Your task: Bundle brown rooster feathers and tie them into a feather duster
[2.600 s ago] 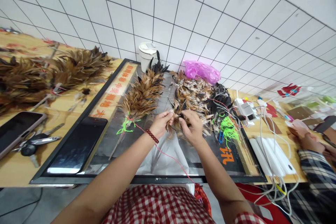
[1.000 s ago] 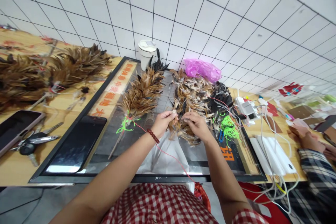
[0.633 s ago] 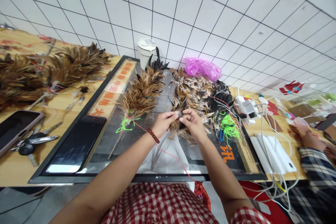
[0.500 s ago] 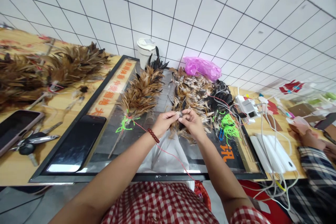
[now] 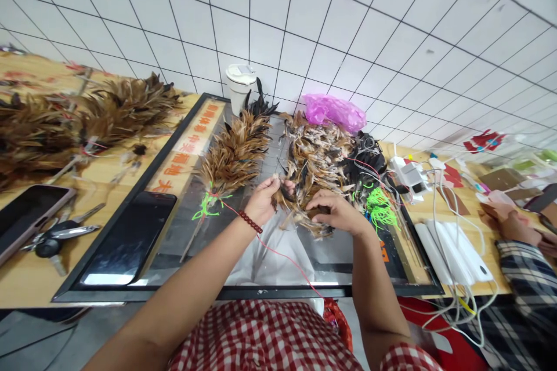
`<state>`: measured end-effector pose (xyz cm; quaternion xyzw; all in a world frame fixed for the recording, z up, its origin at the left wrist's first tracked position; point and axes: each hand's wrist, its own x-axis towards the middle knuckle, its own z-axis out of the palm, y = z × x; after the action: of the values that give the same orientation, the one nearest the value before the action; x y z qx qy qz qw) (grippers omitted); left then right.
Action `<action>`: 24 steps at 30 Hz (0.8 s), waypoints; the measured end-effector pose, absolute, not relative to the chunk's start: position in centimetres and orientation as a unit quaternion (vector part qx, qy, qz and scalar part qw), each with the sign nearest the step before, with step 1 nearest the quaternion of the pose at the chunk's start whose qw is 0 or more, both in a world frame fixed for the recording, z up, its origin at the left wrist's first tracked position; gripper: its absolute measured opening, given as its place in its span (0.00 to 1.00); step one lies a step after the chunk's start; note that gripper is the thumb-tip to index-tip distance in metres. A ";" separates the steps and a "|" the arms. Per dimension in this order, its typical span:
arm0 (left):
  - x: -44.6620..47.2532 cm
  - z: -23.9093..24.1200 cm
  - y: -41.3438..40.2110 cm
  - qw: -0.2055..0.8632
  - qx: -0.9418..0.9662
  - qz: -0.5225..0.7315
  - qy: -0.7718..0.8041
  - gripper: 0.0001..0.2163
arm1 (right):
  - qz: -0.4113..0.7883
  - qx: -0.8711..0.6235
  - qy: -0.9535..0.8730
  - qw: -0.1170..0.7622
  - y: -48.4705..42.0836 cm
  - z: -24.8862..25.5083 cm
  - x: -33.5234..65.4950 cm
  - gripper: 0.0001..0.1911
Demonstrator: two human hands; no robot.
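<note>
My left hand [image 5: 265,197], with a bead bracelet at the wrist, is closed in a pinch on a few small brown feathers [image 5: 284,186]. My right hand [image 5: 333,211] is over the near part of a loose pile of brown and white feathers [image 5: 317,156], its fingers curled among them; whether it grips any is hidden. To the left lies a feather duster [image 5: 237,151] with black tips at the top. Bright green string [image 5: 209,206] is tied round its stick. A thin red string [image 5: 282,256] runs from there under my left wrist to the table's front edge.
More feather dusters [image 5: 126,107] lie at the left. Phones [image 5: 130,237] and keys [image 5: 54,237] are nearby. A white lidded cup [image 5: 241,87] and a pink plastic bag [image 5: 335,113] stand by the tiled wall. Green strings [image 5: 382,208], white cables and another person's sleeve [image 5: 524,269] are at right.
My hands were together over the pile's near edge. My left hand has moved slightly left with feathers, and my right hand has moved right and down onto the pile.
</note>
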<state>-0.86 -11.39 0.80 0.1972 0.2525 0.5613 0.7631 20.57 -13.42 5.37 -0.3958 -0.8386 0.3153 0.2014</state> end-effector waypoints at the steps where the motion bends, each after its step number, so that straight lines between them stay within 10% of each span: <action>1: -0.9 0.9 -11.4 0.765 0.194 0.559 0.253 0.10 | 0.306 -0.385 -0.852 0.178 -13.5 5.4 20.4 0.09; 24: 0.5 0.4 -12.1 0.631 0.460 0.493 0.384 0.11 | 0.228 -0.512 -0.724 0.402 -13.5 4.0 15.8 0.06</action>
<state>0.50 -12.11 0.39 0.4598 0.3844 0.4930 0.6307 15.79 -13.52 3.97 -0.5118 -0.7243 0.2282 0.4017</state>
